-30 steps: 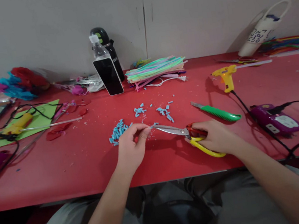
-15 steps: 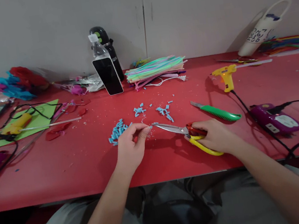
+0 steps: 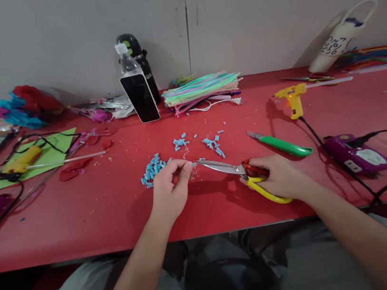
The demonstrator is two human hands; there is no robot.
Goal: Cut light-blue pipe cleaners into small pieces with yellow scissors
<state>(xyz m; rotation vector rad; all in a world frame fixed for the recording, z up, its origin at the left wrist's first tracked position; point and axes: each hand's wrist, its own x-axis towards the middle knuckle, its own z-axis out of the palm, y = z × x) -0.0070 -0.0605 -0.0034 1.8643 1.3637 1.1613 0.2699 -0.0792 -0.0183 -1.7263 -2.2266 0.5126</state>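
Observation:
My right hand (image 3: 275, 176) grips a pair of scissors (image 3: 223, 166) with red and yellow handles. The blades point left, and their tips reach the fingertips of my other hand. My left hand (image 3: 172, 184) is pinched, thumb against forefinger, on a tiny light-blue piece (image 3: 194, 164) that barely shows. Behind the left hand lies a pile of short blue pieces (image 3: 152, 171). Two smaller groups of the same blue pieces, one group (image 3: 180, 142) in the middle and one group (image 3: 215, 144) to its right, lie beyond the blades.
A green utility knife (image 3: 285, 145) lies right of the scissors, blade exposed. Further right are a yellow glue gun (image 3: 294, 99) and a purple power strip (image 3: 355, 153) with a black cord. A phone (image 3: 141, 99) leans on a bottle; pipe cleaners (image 3: 203, 88) lie beside it.
The scissors' handles have spread slightly, the yellow loop shifting a little down and right. My left fingertips have moved slightly left, still pinched.

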